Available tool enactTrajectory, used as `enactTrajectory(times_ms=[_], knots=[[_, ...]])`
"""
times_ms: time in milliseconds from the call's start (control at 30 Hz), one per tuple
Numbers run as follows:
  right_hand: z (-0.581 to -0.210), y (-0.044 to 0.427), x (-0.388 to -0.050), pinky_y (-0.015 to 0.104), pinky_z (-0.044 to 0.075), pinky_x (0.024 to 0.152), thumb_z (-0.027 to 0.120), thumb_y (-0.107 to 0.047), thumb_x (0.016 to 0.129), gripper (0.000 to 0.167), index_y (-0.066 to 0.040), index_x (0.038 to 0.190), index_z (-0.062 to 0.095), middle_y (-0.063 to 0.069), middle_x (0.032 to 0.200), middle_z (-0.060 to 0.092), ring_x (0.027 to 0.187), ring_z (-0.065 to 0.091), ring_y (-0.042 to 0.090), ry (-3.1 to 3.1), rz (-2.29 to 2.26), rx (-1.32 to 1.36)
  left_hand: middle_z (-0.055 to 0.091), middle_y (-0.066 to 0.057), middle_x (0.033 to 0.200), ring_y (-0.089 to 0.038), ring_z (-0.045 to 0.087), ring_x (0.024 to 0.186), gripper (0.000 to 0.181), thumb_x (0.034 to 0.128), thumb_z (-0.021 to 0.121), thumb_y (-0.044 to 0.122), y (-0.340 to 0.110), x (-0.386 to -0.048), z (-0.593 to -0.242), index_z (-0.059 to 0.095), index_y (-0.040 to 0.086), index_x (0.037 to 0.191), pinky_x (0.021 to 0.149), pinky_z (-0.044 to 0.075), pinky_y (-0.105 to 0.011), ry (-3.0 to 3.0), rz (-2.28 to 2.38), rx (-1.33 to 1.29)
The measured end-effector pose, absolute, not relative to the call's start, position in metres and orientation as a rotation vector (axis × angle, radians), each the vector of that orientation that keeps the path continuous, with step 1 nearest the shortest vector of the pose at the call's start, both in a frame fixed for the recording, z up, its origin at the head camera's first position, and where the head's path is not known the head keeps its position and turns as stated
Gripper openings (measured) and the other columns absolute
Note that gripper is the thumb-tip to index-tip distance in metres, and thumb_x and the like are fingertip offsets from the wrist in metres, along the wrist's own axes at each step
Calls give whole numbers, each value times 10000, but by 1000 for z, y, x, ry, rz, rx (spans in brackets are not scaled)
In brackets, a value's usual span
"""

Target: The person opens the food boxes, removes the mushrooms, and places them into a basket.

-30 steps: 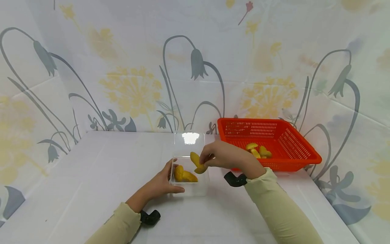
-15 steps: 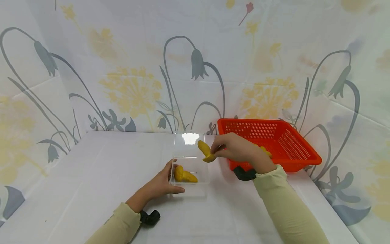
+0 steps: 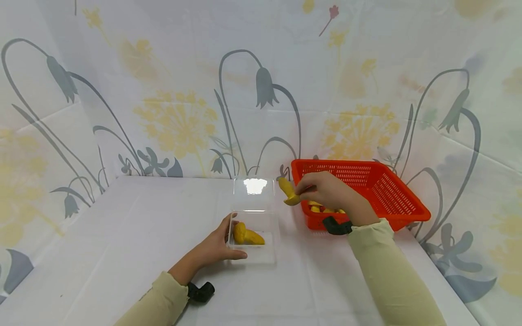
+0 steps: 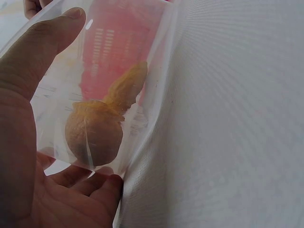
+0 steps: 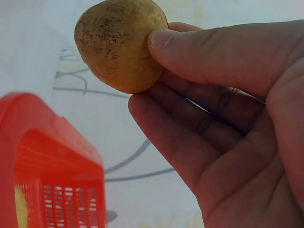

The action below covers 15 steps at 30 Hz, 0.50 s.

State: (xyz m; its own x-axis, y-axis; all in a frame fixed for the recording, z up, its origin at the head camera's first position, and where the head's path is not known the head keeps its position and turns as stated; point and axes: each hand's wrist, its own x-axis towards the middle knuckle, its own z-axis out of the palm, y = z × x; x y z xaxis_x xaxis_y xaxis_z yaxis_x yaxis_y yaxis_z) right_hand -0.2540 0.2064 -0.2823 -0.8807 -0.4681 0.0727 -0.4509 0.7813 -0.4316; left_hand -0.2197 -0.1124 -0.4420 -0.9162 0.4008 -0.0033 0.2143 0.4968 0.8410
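Note:
My left hand (image 3: 214, 246) grips the left side of a clear plastic box (image 3: 271, 226), its thumb on the near wall. Inside the box lies one yellow mushroom (image 3: 248, 235), seen through the plastic in the left wrist view with its round cap (image 4: 94, 135) towards the fingers. Up and to the right of the box, my right hand (image 3: 328, 192) pinches another yellow mushroom (image 3: 288, 192) by its cap, stem pointing up and left. Dark specks mark that cap (image 5: 116, 45) in the right wrist view. This hand is in front of the red basket's left part.
A red perforated plastic basket (image 3: 399, 199) stands at the back right, with several yellow mushrooms (image 3: 316, 208) partly hidden behind the right hand. The box's clear lid (image 3: 253, 194) is folded back behind it. A flower-printed cloth (image 3: 179, 122) hangs behind the white-covered table (image 3: 134, 217).
My right hand has moved up and to the right with the mushroom, from over the box to the basket's left edge. The left hand and the box have stayed in place.

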Motion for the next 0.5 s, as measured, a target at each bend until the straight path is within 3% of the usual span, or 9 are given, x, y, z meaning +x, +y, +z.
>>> enactTrajectory(times_ms=[333, 500], knots=[[-289, 229, -272, 422, 536, 885, 720, -250, 879, 120, -258, 998, 724, -46, 1016, 691, 991, 571, 228, 2998, -691, -625, 343, -89, 1556, -376, 331, 1428, 1157, 706, 851, 424, -112, -220, -443, 100, 193, 1555, 1125, 356, -510, 2545, 1380, 529], [-294, 238, -278, 415, 535, 872, 715, -257, 883, 129, -250, 1012, 715, -22, 1033, 684, 985, 566, 235, 3007, -710, -558, 337, -84, 1560, -368, 318, 1436, 1155, 705, 851, 427, -112, -220, -443, 101, 206, 1554, 1131, 346, -508, 2538, 1384, 522]])
